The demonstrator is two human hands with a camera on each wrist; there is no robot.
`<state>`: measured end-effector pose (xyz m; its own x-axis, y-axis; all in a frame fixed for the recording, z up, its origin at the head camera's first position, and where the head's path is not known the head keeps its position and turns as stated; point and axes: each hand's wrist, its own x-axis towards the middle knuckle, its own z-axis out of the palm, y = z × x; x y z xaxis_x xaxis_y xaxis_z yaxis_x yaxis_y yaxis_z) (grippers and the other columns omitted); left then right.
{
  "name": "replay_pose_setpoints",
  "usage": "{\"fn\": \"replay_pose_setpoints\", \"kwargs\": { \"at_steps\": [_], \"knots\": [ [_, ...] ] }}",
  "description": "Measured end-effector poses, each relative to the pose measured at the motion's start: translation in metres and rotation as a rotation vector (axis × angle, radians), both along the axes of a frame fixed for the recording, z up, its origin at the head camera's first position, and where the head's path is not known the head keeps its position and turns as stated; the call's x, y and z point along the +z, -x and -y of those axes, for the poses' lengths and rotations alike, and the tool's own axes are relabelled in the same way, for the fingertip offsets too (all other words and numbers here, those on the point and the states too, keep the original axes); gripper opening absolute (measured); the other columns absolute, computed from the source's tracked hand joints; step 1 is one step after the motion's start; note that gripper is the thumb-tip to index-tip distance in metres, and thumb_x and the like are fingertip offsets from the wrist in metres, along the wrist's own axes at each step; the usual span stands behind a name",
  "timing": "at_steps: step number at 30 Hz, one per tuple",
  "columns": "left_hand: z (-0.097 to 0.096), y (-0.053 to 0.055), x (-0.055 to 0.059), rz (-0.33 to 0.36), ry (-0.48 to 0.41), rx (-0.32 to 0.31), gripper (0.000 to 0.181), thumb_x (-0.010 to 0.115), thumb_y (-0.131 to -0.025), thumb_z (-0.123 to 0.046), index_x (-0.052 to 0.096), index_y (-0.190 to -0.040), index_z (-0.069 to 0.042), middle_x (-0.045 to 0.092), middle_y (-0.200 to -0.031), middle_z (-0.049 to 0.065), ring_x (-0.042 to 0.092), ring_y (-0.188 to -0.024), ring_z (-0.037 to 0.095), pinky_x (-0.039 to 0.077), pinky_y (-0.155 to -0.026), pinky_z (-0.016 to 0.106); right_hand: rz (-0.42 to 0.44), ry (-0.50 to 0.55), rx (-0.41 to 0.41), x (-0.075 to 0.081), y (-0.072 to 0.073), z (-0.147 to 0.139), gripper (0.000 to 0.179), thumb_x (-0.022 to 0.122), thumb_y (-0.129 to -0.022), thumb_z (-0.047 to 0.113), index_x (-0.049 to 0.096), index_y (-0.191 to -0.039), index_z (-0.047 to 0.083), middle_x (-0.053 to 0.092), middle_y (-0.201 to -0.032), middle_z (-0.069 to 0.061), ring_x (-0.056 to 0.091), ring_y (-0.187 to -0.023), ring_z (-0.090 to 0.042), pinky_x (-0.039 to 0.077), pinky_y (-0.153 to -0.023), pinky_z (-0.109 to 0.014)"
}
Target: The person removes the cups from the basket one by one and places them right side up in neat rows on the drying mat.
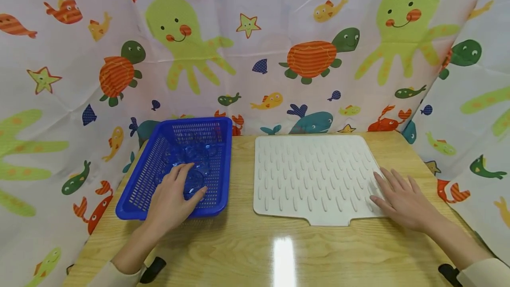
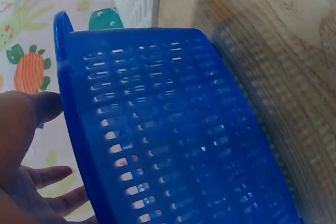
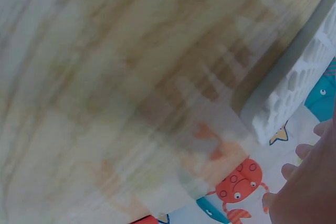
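Observation:
A blue plastic basket (image 1: 223, 163) with slotted walls stands on the left of the table. Several clear, rounded pieces (image 1: 199, 163) lie inside it, tinted by the blue behind them. My left hand (image 1: 173, 196) reaches over the basket's near rim, thumb and fingers spread apart with nothing between them. In the left wrist view, that hand's fingers (image 2: 55, 174) show just above the rim of the basket (image 2: 157, 103). To the right lies a white ridged board (image 1: 314, 176) with a tab at its front. My right hand (image 1: 402, 200) hovers at its right edge, fingers spread, holding nothing.
The wooden table (image 1: 239, 251) carries the basket and the board, with a strip of bare wood between them. A curtain (image 1: 247, 56) printed with sea animals closes off the back and both sides, close behind the basket and board.

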<state>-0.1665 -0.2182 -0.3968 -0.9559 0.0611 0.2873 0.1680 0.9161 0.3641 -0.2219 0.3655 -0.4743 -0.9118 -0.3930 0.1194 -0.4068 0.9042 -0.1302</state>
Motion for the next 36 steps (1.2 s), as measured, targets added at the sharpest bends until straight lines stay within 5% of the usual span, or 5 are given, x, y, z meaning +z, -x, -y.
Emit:
{"fn": "replay_pose_setpoints", "kwargs": {
  "at_steps": [6,16,36],
  "knots": [
    [0.006,0.001,-0.002,0.041,-0.014,0.032,0.077,0.074,-0.093,-0.043,0.043,-0.153,-0.006,0.043,-0.152,0.024,0.048,-0.129,0.051,0.044,-0.094,0.07,0.055,-0.016,-0.022,-0.01,0.0,-0.006,0.071,0.048,-0.107,0.045,0.033,-0.156,-0.005,0.023,-0.162,-0.031,0.02,-0.146,-0.057,0.004,-0.112,-0.078],
    [0.011,0.004,-0.008,0.135,-0.046,0.073,0.079,0.074,-0.093,-0.042,0.04,-0.154,-0.004,0.04,-0.153,0.027,0.045,-0.132,0.054,0.046,-0.089,0.074,0.169,0.002,-0.065,-0.018,-0.008,-0.012,0.075,0.042,-0.108,0.049,0.028,-0.158,-0.005,0.017,-0.164,-0.032,0.013,-0.148,-0.057,-0.002,-0.112,-0.078],
    [0.016,0.006,-0.007,0.205,-0.069,0.147,0.084,0.076,-0.091,-0.04,0.038,-0.153,0.003,0.039,-0.15,0.029,0.037,-0.133,0.051,0.047,-0.089,0.073,0.198,0.02,-0.076,-0.025,-0.013,-0.012,0.073,0.038,-0.11,0.047,0.022,-0.16,-0.004,0.017,-0.167,-0.026,0.015,-0.147,-0.058,0.004,-0.108,-0.081]
  ]
}}
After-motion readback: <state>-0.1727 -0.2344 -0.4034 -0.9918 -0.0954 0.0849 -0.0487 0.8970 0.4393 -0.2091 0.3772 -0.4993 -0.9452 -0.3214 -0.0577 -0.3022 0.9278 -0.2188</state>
